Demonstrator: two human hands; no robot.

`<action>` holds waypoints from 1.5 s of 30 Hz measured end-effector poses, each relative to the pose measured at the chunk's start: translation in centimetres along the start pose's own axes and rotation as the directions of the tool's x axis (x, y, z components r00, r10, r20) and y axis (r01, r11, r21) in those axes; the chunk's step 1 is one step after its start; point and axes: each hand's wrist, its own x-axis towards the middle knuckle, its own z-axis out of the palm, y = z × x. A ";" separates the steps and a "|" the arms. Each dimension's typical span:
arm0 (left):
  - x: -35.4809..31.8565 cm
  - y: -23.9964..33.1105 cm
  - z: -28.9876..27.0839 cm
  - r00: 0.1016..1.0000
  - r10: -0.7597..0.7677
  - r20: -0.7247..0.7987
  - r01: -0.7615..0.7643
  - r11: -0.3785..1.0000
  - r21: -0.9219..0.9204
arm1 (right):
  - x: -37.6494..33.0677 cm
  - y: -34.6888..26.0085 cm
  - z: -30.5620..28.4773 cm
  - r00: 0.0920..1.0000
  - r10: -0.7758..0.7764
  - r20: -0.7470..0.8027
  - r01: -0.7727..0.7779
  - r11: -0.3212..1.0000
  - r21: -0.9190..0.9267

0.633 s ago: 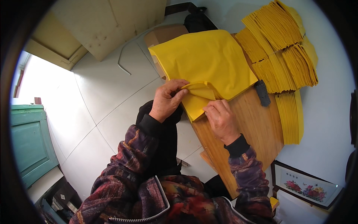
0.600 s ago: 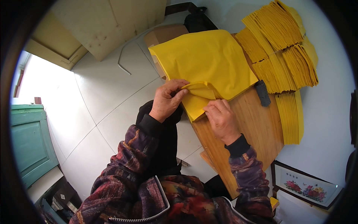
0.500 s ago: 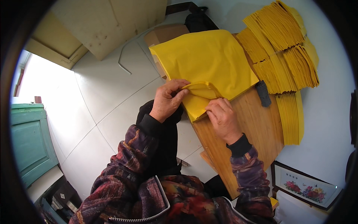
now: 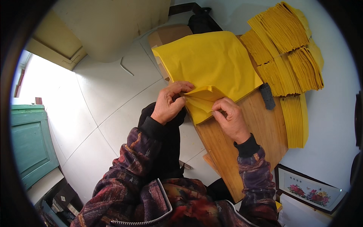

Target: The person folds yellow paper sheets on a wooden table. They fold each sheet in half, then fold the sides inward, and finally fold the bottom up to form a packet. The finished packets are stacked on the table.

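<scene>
Where smooth yellow paper (image 4: 211, 62) creases, both hands pinch its fold.

The paper sheet (image 4: 211, 64) and folded paper stacks (image 4: 287, 49) are bright yellow. The wooden board (image 4: 245, 151) is honey-brown; the cabinet (image 4: 30, 143) is teal.

From my remote view I count two bare hands at work: one left hand (image 4: 169, 103) and one right hand (image 4: 230, 118), both at the near corner of one large yellow paper sheet (image 4: 211, 64). That sheet lies on one wooden worktop (image 4: 249, 151). Along the worktop's far and right edges I count roughly four fanned stacks of folded yellow paper (image 4: 287, 49); the single pieces in them are too many and too thin to count. One small dark oblong object (image 4: 267, 96) lies near the right edge. Off the worktop I count one teal wooden cabinet (image 4: 30, 143), one brown cardboard box (image 4: 170, 34), and one framed flower picture (image 4: 308, 189).
</scene>
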 end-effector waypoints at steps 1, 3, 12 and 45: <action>0.0 -0.1 -0.1 1.000 0.019 0.007 -0.019 1.000 0.009 | 0.0 -0.1 0.0 1.000 0.028 -0.005 -0.028 0.999 0.018; 0.0 -0.2 -0.2 0.998 0.060 0.024 -0.060 0.998 0.029 | 0.0 -0.2 -0.1 0.996 0.087 -0.014 -0.086 0.995 0.049; 0.1 -0.5 0.9 0.992 0.069 -0.110 -0.051 0.986 0.160 | -1.2 -0.7 0.9 0.932 -0.120 -0.341 0.057 0.980 -0.188; 0.1 0.0 1.0 0.991 0.037 -0.126 -0.022 0.993 0.118 | -0.7 0.0 1.2 0.952 -0.300 0.065 0.301 0.866 -0.400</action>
